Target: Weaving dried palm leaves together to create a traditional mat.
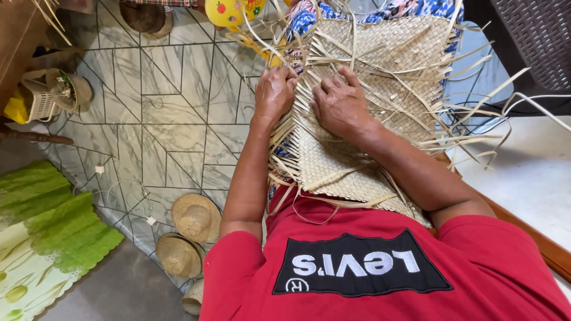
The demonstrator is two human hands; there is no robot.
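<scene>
Apparently both hands (309,98) press the woven mat (380,77); straw hats (193,217) lie nearby.

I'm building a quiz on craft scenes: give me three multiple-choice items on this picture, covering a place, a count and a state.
1. Where does the woven mat lie?
A. on the person's lap
B. on the green cloth
C. hung on a wall

2. How many straw hats lie together on the floor at lower left?
A. one
B. three
C. six

3. How is the mat's edge?
A. bound with tape
B. loose strips sticking out
C. burnt

Answers:
1 A, it rests under the left hand and right hand.
2 B, three lie close together.
3 B, unwoven strips fan outward.
</scene>
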